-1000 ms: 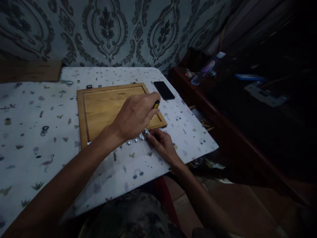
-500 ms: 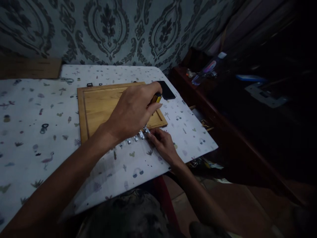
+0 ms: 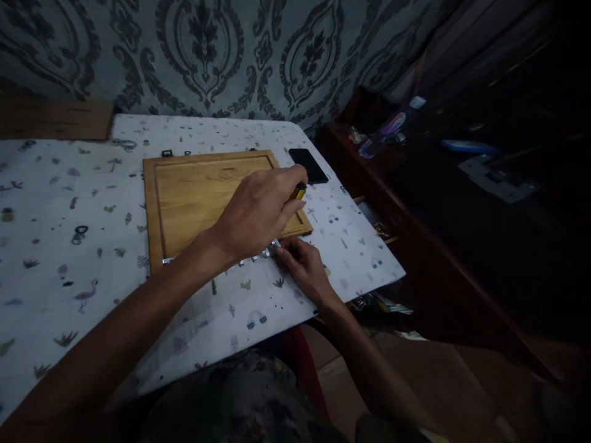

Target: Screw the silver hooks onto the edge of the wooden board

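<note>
A wooden panel (image 3: 198, 191) with a raised frame lies flat on a table covered in a patterned white cloth (image 3: 69, 258). My left hand (image 3: 256, 212) is closed around a tool with a yellow and black handle (image 3: 299, 192), held above the panel's near right corner. My right hand (image 3: 302, 264) rests on the cloth just below that corner, its fingertips pinched on a small metal fitting (image 3: 274, 246). A row of small metal pieces (image 3: 252, 258) lies along the panel's near edge, partly hidden by my left wrist.
A black phone (image 3: 308, 165) lies on the cloth beyond the panel's far right corner. Small dark fittings (image 3: 166, 152) sit at the panel's far edge. To the right stands a dark wooden cabinet (image 3: 415, 215) with a plastic bottle (image 3: 385, 129). Patterned wallpaper is behind.
My left hand with the tool rose and shifted a little over the panel's corner, then came back down. My right hand stayed at the metal fitting.
</note>
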`<state>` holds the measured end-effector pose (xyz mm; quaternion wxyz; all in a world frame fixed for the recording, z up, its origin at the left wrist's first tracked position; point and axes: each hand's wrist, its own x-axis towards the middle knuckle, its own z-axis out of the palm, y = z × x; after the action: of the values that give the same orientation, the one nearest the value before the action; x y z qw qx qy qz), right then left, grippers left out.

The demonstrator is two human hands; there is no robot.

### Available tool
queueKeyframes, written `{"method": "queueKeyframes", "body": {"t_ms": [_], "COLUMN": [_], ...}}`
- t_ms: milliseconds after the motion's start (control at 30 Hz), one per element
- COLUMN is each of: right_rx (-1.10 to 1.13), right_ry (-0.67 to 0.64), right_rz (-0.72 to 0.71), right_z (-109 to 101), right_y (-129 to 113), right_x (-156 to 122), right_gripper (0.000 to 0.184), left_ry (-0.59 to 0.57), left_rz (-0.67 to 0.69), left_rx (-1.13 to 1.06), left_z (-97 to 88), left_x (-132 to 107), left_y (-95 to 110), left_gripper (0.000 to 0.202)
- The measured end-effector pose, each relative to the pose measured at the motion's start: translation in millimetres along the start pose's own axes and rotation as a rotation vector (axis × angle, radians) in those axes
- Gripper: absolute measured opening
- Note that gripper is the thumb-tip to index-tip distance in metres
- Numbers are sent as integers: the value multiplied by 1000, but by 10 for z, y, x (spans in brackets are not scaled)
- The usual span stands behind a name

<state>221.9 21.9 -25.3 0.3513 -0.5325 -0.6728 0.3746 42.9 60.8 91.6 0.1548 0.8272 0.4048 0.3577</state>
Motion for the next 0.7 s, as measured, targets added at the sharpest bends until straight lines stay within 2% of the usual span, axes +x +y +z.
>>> {"method": "queueKeyframes", "body": {"t_ms": [267, 700], "right_rx": [0, -79], "right_ry": [-3, -4], "right_rz": [5, -33], "right_z": [1, -21], "right_y": [-10, -55], "right_x": [6, 15], "right_gripper": [35, 35], "left_ry": [-60, -98], "left_rz": [-15, 102], "left_rx": [22, 79], "left_z": [-29, -30], "left_x": [12, -38], "left_y": [27, 27], "left_gripper": [17, 30]}}
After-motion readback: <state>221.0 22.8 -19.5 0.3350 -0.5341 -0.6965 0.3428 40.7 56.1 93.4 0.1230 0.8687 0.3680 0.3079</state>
